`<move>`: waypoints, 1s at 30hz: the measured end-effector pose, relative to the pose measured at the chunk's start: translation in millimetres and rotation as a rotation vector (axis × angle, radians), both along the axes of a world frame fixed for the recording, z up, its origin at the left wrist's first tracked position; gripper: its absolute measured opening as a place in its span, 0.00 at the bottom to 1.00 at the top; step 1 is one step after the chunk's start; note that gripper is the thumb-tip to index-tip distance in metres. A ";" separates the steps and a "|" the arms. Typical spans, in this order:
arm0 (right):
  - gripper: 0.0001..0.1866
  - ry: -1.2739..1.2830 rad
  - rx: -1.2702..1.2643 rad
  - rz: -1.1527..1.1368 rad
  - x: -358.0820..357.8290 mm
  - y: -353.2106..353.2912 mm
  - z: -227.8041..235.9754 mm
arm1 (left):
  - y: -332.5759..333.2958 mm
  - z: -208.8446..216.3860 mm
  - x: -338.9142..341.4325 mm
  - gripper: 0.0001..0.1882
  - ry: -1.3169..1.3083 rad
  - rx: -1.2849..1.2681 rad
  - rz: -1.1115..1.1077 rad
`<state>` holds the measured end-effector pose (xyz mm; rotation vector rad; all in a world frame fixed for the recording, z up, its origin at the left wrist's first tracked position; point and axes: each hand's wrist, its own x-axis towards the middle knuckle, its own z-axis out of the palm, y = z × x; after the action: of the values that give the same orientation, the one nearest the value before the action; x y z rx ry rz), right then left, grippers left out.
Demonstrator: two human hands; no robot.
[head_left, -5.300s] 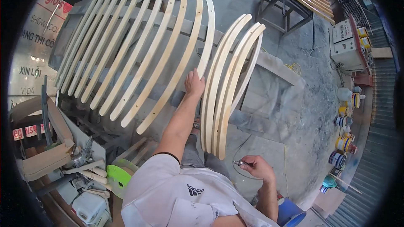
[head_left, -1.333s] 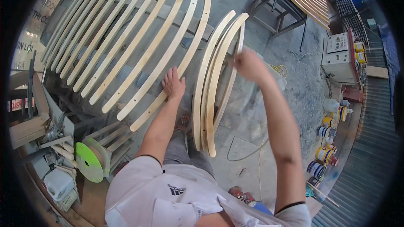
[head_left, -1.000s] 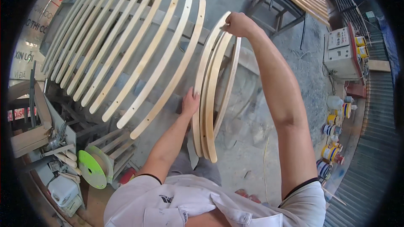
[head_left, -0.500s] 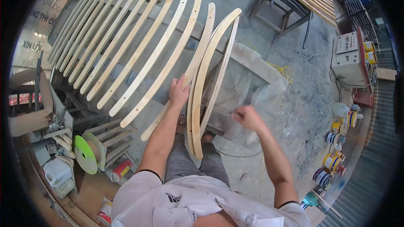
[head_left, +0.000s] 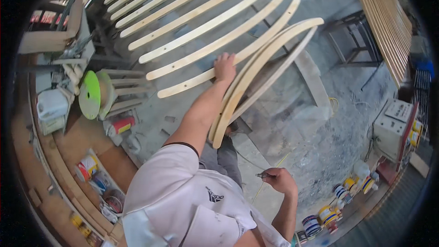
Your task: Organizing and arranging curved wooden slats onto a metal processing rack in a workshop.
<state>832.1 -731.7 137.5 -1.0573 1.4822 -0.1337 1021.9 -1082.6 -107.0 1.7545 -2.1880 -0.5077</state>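
My left hand [head_left: 225, 67] is closed over a pale curved wooden slat [head_left: 185, 84], the last of a row of slats [head_left: 201, 50] with small dark holes near their ends. Just right of this hand, two curved wooden pieces [head_left: 256, 69] lie close together, with a greyer curved board [head_left: 279, 75] beyond them. Low on the right, my right hand [head_left: 281, 180] pinches a small dark metal piece [head_left: 263, 175]. A thin grey hose [head_left: 249, 161] leads up to that piece. Whether the two are joined, and the piece's exact kind, I cannot tell.
A green-sided spool [head_left: 90, 95] and a white jug [head_left: 55, 105] stand at the left. At the far right are a slatted wooden panel [head_left: 386, 27] on a dark stand and a grey control box [head_left: 394, 119]. Paint cans [head_left: 312, 225] line the right wall.
The whole view has turned, shifting the slats up and right. My left hand remains at the end slat. My right hand has come down closer to my body, and the metal piece now shows.
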 end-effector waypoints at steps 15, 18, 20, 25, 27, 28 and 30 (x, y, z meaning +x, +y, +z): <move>0.10 -0.934 0.120 -0.012 -40.2 4.5 65.7 | 23.9 11.4 -37.5 0.34 0.225 0.271 -0.195; 0.11 -0.585 0.227 -0.133 -30.7 33.6 45.3 | 31.9 16.3 -52.0 0.42 0.267 0.451 -0.014; 0.12 -0.504 0.227 -0.201 -25.2 44.7 34.2 | 24.2 15.1 -52.0 0.50 0.229 0.558 -0.019; 0.13 -0.473 0.181 -0.394 -21.8 66.7 25.5 | 24.9 -12.5 -50.3 0.49 0.438 0.576 -0.187; 0.13 -0.455 0.183 -0.443 -21.9 71.8 23.7 | 36.8 -17.2 -64.6 0.47 0.469 0.600 -0.220; 0.13 -0.436 0.184 -0.454 -22.7 77.9 20.5 | 46.6 -14.5 -73.2 0.47 0.472 0.605 -0.238; 0.13 -0.404 0.184 -0.491 -24.0 91.0 21.0 | 61.1 -9.8 -91.5 0.46 0.479 0.617 -0.275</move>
<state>808.1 -640.7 158.6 -0.4655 1.3238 -0.5167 930.5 -1021.6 -116.7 1.3524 -2.0359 -1.6230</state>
